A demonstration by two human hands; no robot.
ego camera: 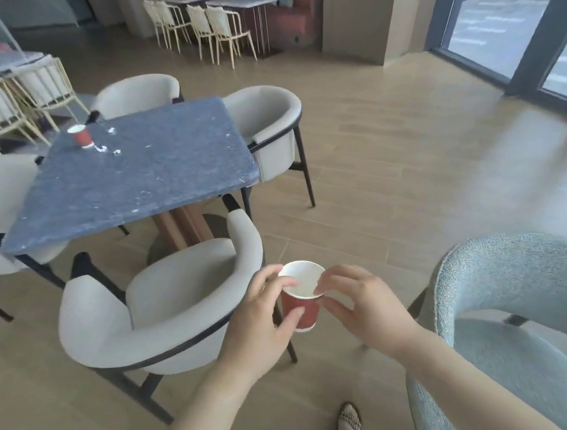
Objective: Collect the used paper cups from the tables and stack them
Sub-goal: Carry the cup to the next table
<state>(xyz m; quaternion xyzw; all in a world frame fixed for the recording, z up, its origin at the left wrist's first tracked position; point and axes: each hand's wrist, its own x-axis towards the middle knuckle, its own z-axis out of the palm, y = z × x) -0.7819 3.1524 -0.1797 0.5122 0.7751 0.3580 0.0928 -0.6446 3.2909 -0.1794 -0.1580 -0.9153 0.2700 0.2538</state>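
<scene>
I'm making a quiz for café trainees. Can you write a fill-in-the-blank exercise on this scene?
1. The left hand and the right hand together hold a ____ paper cup.
2. A second cup stands on the table, near its far ____ corner.
3. The inside of the held paper cup is coloured ____.

Missing words: red; left; white.
</scene>
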